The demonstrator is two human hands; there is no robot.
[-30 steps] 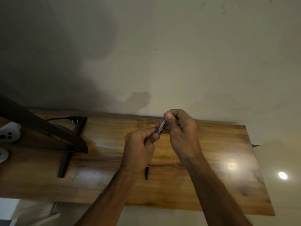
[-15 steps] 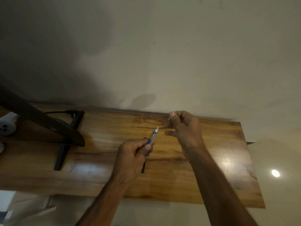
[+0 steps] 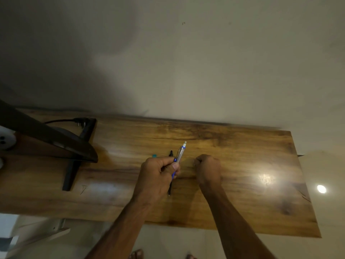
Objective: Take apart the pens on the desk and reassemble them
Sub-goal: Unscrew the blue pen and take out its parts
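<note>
My left hand [image 3: 158,174] grips a silver and blue pen [image 3: 180,153], which tilts up and to the right with a white tip at its far end. My right hand [image 3: 208,169] is closed just right of it, low over the wooden desk [image 3: 242,165], pinching a tiny pen part [image 3: 194,164] that is mostly hidden by the fingers. A black pen [image 3: 170,187] lies on the desk under my left hand, only its two ends showing. A small teal piece [image 3: 154,156] sits on the desk just beyond my left knuckles.
A dark monitor edge [image 3: 46,139] and its black stand [image 3: 74,165] take up the desk's left side, with a cable [image 3: 61,120] behind. A white object [image 3: 6,140] is at the far left. A wall rises behind the desk. A lamp glare [image 3: 266,179] lies on the right.
The hands have pulled apart: my right hand took a small part off the pen's end and dropped toward the desk. My left hand lowered with the pen body. The view tilted down.
</note>
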